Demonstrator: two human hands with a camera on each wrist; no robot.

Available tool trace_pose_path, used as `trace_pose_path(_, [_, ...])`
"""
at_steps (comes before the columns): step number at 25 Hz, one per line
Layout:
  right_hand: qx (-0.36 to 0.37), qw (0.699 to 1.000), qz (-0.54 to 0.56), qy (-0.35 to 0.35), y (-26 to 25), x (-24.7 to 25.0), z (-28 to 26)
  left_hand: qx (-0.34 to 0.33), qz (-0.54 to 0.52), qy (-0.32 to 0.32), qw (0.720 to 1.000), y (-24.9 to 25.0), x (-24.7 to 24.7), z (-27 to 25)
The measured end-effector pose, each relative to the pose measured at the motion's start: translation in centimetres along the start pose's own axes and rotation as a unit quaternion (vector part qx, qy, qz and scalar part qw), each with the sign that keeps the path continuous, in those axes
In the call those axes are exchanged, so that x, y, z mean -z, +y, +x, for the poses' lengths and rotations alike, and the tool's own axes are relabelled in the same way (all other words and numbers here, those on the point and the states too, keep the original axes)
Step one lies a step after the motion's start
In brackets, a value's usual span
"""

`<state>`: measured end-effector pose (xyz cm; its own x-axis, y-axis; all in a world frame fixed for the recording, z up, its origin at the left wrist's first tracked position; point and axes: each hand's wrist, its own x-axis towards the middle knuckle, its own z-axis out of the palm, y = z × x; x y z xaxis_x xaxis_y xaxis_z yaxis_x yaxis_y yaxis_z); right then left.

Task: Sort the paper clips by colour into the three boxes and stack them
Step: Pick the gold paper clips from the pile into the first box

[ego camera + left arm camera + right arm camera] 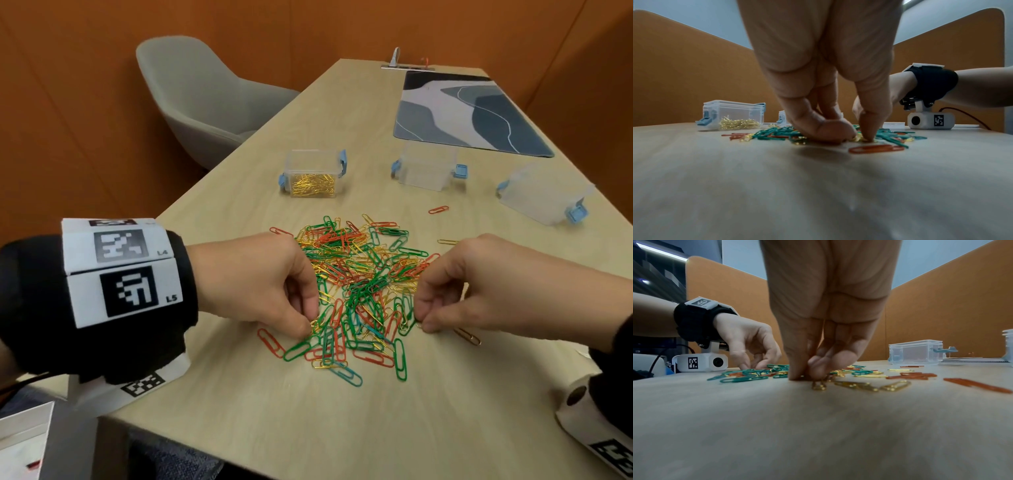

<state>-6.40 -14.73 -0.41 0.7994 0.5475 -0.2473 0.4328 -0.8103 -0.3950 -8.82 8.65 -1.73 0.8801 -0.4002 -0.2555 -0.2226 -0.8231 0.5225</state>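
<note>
Both forearms reach in from 9 and 3 o'clock, palms down. The left hand (pixel 260 281) has its fingers (pixel 869 123) curled, tips pressed to the surface. The right hand (pixel 479 284) mirrors it, thumb and fingers (pixel 830 363) pinched together at the surface.

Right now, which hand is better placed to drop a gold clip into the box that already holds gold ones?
Left. The left hand works the pile's left edge, the gold box beyond it; the right hand would cross the pile.
</note>
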Motion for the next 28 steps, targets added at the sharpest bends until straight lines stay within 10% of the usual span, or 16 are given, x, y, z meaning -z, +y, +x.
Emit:
trace_pose_path(21, [0.028,0.993,0.037,0.11,-0.1,0.2,0.2,0.03,0.029,0.112,0.993,-0.8,1.9,1.2])
trace_pose_path(28, [-0.013,0.996,-0.015,0.092,0.6,-0.2,1.1,-0.075,0.165,0.053,0.982,-0.1,1.4,2.2])
